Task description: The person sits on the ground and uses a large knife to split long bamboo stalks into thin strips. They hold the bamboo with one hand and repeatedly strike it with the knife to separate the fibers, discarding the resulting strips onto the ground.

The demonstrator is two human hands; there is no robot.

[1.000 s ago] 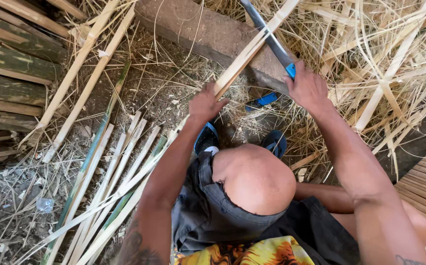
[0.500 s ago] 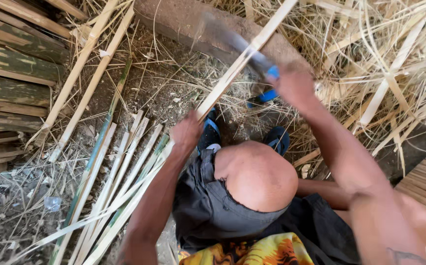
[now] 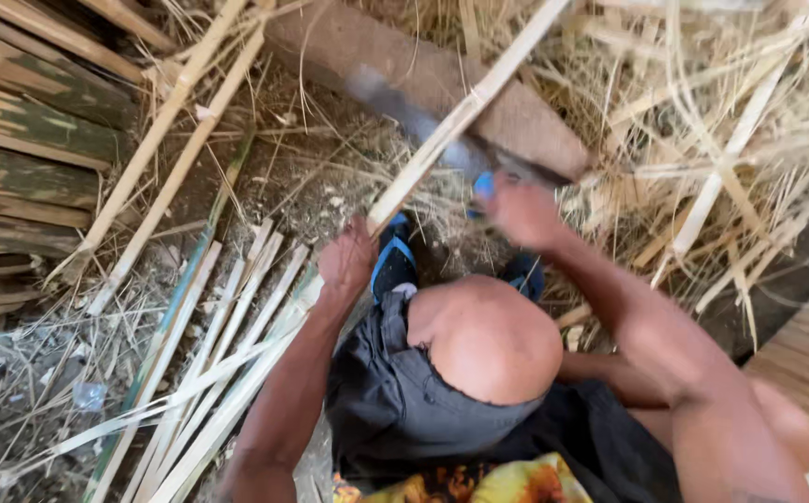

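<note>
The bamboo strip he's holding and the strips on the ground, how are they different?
The held bamboo strip slants up across the log, gripped by the left hand; the ground strips lie flat, untouched. The held one is single; the ground ones lie bunched side by side. Both are long, thin and pale.

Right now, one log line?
left hand: grips bamboo strip | right hand: grips blade, blurred | log: behind

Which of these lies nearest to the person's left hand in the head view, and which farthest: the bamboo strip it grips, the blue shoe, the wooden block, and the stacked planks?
From the left hand:
1. Bamboo strip: in its grip, slanting up to the right.
2. Blue shoe: just to its right.
3. Wooden block: above, across the top.
4. Stacked planks: far left edge.
</note>
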